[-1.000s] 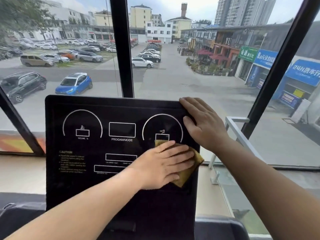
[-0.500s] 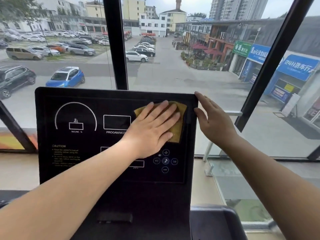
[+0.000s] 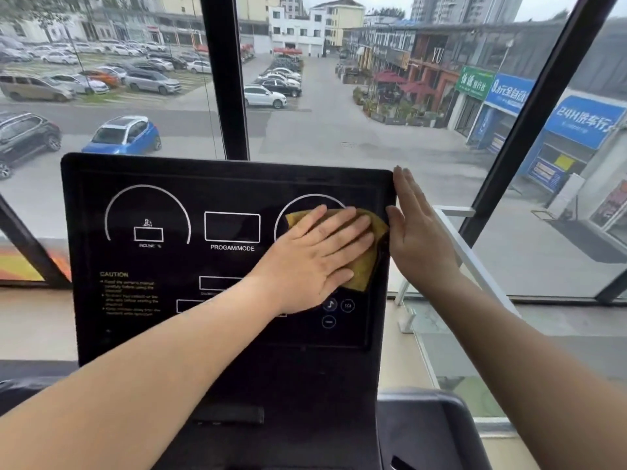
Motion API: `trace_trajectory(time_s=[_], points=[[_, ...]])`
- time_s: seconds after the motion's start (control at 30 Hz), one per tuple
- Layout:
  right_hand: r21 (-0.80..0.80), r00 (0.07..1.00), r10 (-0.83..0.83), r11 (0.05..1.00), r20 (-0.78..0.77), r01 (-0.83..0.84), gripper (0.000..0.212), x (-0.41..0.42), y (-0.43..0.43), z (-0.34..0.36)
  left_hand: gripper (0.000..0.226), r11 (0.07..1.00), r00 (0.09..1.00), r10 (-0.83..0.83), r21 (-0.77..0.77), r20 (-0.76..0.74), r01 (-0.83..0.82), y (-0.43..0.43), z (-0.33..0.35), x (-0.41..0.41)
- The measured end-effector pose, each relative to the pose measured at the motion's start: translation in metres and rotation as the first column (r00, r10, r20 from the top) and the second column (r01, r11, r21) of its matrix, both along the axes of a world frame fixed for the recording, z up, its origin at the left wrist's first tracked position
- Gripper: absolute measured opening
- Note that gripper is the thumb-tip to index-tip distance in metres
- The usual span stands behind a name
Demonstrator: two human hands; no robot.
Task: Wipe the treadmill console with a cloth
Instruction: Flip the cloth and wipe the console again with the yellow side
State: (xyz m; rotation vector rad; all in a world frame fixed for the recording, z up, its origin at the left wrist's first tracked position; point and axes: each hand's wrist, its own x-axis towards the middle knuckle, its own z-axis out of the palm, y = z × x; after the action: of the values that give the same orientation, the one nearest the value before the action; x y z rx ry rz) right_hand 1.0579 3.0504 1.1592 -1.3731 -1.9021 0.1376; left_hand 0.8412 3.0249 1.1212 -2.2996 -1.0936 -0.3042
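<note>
Two labels PROGAM/MODE [image 3: 232,248], CAUTION [image 3: 114,274] | left fingers [image 3: 342,225] spread on cloth [image 3: 364,266] | right fingers [image 3: 407,188] straight beside console [image 3: 135,334]

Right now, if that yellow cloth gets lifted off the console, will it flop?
Probably floppy: the cloth creases under the left hand. Likely light: flat fingers alone pin it against the console. May slide easily on that glossy face.

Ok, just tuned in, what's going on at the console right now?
A person is wiping the black treadmill console with a yellow cloth. The left hand lies flat on the cloth, pressing it over the right-hand dial marking. The right hand is open, with its palm against the console's right edge, apparently steadying it. The incline dial and caution text on the left are uncovered.
</note>
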Motion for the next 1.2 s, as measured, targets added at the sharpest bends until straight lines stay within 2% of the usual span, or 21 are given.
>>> trace_trajectory(time_s=[0.1,0.13,0.2,0.3,0.4,0.47,0.57,0.63,0.7,0.8,0.9,0.97,1.1,1.2], points=[[-0.007,0.996,0.021,1.000,-0.090,-0.021,0.059,0.002,-0.009,-0.007,0.063,0.994,0.978,0.100,0.018,0.183,-0.105,-0.007,-0.013,0.015],[-0.019,0.994,0.025,0.999,-0.108,-0.027,0.059,0.004,-0.012,-0.011,0.063,0.993,0.973,0.119,-0.004,0.200,-0.121,-0.018,-0.028,0.023],[-0.045,0.992,0.016,0.999,-0.122,-0.022,0.058,0.008,-0.017,-0.022,0.064,0.994,0.988,0.093,-0.076,0.127,-0.084,-0.041,-0.067,0.031],[-0.102,0.985,0.023,0.994,-0.169,-0.041,0.058,0.009,-0.026,-0.037,0.064,0.981,0.998,-0.036,-0.192,-0.054,0.025,-0.067,-0.103,0.031],[-0.150,0.972,-0.008,0.988,-0.234,-0.028,0.058,0.004,-0.032,-0.048,0.061,0.984,0.983,-0.109,-0.158,-0.146,0.086,-0.054,-0.086,0.019],[-0.167,0.960,-0.022,0.986,-0.279,-0.026,0.058,0.000,-0.033,-0.051,0.061,0.996,0.997,-0.043,-0.084,-0.061,0.038,-0.036,-0.055,0.006],[-0.190,0.939,-0.043,0.982,-0.340,-0.024,0.056,-0.005,-0.036,-0.050,0.061,0.995,0.979,0.097,-0.022,0.181,-0.095,-0.022,-0.034,0.002],[-0.201,0.931,-0.063,0.980,-0.360,-0.011,0.054,-0.008,-0.039,-0.047,0.062,0.984,0.914,0.178,-0.071,0.364,-0.164,-0.035,-0.047,0.026],[-0.197,0.934,-0.073,0.980,-0.349,0.003,0.052,-0.010,-0.044,-0.049,0.063,0.970,0.879,0.237,-0.156,0.415,-0.188,-0.057,-0.078,0.053],[-0.224,0.936,-0.078,0.975,-0.343,-0.001,0.050,-0.011,-0.055,-0.063,0.063,0.975,0.963,0.140,-0.204,0.229,-0.093,-0.082,-0.120,0.057],[-0.232,0.938,-0.085,0.973,-0.336,0.005,0.045,-0.017,-0.068,-0.074,0.061,0.983,0.998,0.021,-0.184,0.063,-0.009,-0.080,-0.117,0.029],[-0.220,0.935,-0.070,0.975,-0.348,-0.009,0.040,-0.022,-0.076,-0.078,0.061,0.990,0.999,0.004,-0.138,0.039,0.001,-0.075,-0.103,0.003],[-0.256,0.918,-0.118,0.966,-0.379,0.019,0.051,-0.026,-0.090,-0.091,0.060,0.981,0.956,0.195,-0.026,0.219,-0.195,-0.057,-0.060,-0.082],[-0.250,0.938,-0.180,0.962,-0.295,0.106,0.051,-0.037,-0.107,-0.099,0.063,0.938,0.846,0.334,-0.062,0.417,-0.340,-0.052,-0.055,-0.112]])
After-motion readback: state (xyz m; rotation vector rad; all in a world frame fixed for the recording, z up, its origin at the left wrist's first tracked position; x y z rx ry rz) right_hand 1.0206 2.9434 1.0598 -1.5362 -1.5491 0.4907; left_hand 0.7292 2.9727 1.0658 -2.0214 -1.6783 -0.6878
